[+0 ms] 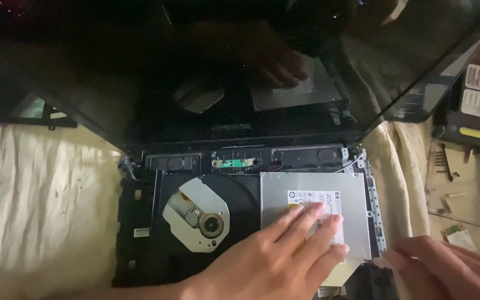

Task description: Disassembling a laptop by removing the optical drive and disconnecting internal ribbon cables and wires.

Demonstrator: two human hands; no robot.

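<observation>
The optical drive (234, 222) lies open in the stripped laptop base (134, 222), tray left, metal casing right. The left hand (273, 261) presses flat, fingers spread, on the casing. At the base's right edge, the right hand (445, 266) pinches a small pale piece (381, 261); prying could bend the thin bracket.

— What's under my left palm?
— A silver optical drive (312, 214), lying flat with its black tray (206, 222) slid out leftward, in the stripped laptop base (134, 222) on the bed.

White label (320, 208) on silver drive (284, 194)
</observation>
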